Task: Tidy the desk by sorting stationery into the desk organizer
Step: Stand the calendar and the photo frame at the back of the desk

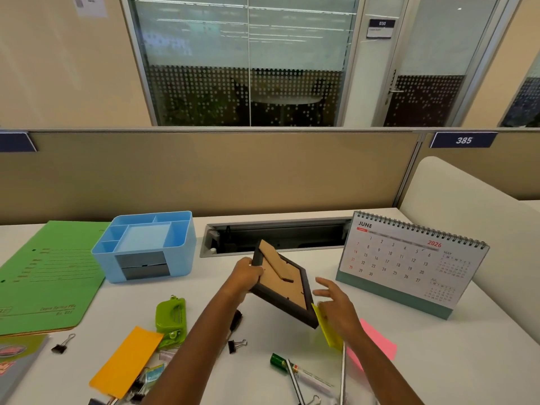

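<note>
My left hand grips the left edge of a small black picture frame, held tilted above the desk with its brown cardboard back and stand facing me. My right hand hovers just right of the frame with fingers spread, touching nothing I can make out. The light blue desk organizer stands at the back left with its compartments showing nothing inside. Stationery lies on the desk near me: a green hole punch, binder clips, a green marker, yellow sticky notes, pink sticky notes and an orange pad.
A green folder lies at the left with another binder clip beside it. A spiral desk calendar stands at the right. A cable slot runs along the back of the desk under the beige partition.
</note>
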Action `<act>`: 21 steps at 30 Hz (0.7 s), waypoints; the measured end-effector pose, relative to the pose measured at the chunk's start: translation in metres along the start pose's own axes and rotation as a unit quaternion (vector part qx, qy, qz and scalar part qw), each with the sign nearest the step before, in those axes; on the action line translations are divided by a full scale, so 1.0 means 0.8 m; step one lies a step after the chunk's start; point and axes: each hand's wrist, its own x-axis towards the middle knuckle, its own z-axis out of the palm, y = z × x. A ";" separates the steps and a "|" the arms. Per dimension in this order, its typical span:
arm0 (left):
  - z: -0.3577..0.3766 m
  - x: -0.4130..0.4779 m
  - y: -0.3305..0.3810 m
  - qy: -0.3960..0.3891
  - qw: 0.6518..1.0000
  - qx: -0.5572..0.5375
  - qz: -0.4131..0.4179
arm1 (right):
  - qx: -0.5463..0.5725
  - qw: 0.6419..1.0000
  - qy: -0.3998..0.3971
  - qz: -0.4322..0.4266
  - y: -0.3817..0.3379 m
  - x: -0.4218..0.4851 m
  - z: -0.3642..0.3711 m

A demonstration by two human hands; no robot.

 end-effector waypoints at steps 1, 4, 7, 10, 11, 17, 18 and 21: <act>-0.003 -0.002 0.001 -0.005 1.000 -0.008 -0.009 | 0.005 1.000 -0.005 -0.029 -0.002 -0.001 0.001; -0.013 -0.006 0.003 -0.024 0.998 -0.042 -0.036 | -0.010 0.997 -0.027 -0.074 -0.004 -0.006 0.009; -0.024 -0.013 0.007 -0.025 0.996 -0.076 -0.050 | -0.052 0.994 -0.031 -0.089 0.002 -0.002 0.015; -0.034 -0.018 0.012 -0.016 0.994 -0.096 -0.040 | -0.115 0.984 -0.063 -0.117 0.009 -0.002 0.015; -0.036 -0.018 0.014 -0.008 0.995 -0.091 -0.032 | -0.127 0.981 -0.083 -0.123 0.015 -0.001 0.016; -0.050 -0.019 0.020 0.006 0.996 -0.093 -0.016 | -0.082 0.981 -0.069 -0.162 0.018 -0.008 0.021; -0.052 -0.020 0.021 -0.005 0.994 -0.111 -0.025 | -0.062 0.980 -0.061 -0.178 0.012 -0.008 0.021; -0.056 -0.024 0.019 -0.037 0.979 -0.188 -0.069 | -0.036 0.965 -0.029 -0.258 -0.001 -0.003 0.021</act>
